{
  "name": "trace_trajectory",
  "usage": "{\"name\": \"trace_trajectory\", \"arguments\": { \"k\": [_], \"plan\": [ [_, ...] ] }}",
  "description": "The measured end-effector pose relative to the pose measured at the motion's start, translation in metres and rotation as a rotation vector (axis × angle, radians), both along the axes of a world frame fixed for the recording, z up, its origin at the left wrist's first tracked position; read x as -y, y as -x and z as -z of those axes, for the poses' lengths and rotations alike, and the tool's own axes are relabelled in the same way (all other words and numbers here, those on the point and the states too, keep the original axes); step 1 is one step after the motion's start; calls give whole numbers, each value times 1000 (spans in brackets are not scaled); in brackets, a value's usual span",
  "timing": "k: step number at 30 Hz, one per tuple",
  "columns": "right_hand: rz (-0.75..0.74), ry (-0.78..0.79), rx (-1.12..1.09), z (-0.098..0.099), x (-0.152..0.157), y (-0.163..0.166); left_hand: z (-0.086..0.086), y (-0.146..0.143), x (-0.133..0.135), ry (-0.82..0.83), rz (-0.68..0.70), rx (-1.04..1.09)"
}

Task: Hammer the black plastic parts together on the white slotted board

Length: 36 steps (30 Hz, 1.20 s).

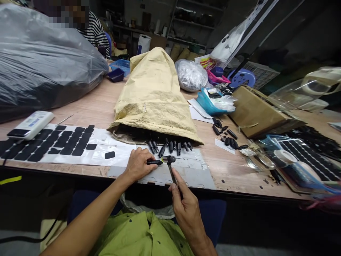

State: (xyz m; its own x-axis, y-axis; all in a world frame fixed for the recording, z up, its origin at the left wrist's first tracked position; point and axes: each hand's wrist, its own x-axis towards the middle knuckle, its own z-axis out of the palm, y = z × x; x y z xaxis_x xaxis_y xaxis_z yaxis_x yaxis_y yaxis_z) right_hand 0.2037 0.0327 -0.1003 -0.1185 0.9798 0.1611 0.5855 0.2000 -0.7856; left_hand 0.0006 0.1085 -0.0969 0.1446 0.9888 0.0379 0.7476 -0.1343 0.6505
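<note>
My left hand point(138, 164) is closed on a small black plastic part point(154, 162), holding it flat on a grey sheet point(191, 176) at the table's front edge. My right hand point(185, 204) grips the handle of a small hammer point(170, 167), whose black head rests against the end of that part. Several more black parts point(170, 145) spill from the mouth of a yellow woven sack point(154, 96) just beyond my hands.
Black pads on white backing point(66, 142) and a white power bank point(30, 124) lie at left below a big grey plastic bag point(39, 60). A cardboard box point(255, 110), loose black parts point(229, 137), tape rolls point(282, 156) and a solar panel point(306, 156) are at right. A person in a striped shirt point(94, 32) sits far back.
</note>
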Motion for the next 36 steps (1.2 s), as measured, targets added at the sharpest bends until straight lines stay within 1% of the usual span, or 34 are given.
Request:
{"name": "trace_trajectory", "arguments": {
  "k": [3,6,10,13,16,20,22,24,27,29,31,33,35,36],
  "plan": [
    [-54,-59,60,4,-1,1,1,0,0,-13,2,-26],
    [-81,-68,104,6,-1,3,2,0,0,-18,-3,-32],
    [-73,-84,83,1,-1,6,2,0,0,-12,-5,-20],
    [-104,-97,85,-3,1,11,1,0,0,-2,-15,-21],
    [-140,-81,115,-3,2,16,-1,0,0,11,-19,-27],
    [-134,-47,122,-2,0,15,-2,-1,0,11,-18,-20],
    [-81,-70,124,-3,-3,8,-1,0,1,-2,-14,-21],
    [55,-117,178,-5,-8,-3,0,1,1,-17,0,-26],
    [308,-167,386,-4,-20,-28,2,4,1,-42,39,-38],
    [390,-182,557,0,-29,-45,2,6,1,-70,73,-27],
    [417,-201,691,5,-37,-58,1,6,6,-111,125,31],
    [435,-242,764,12,-44,-66,-3,4,17,-144,221,123],
    [449,-288,790,18,-49,-68,-8,1,36,-127,379,207],
    [458,-308,792,20,-50,-67,-9,-1,46,-88,475,230]
  ]
}}
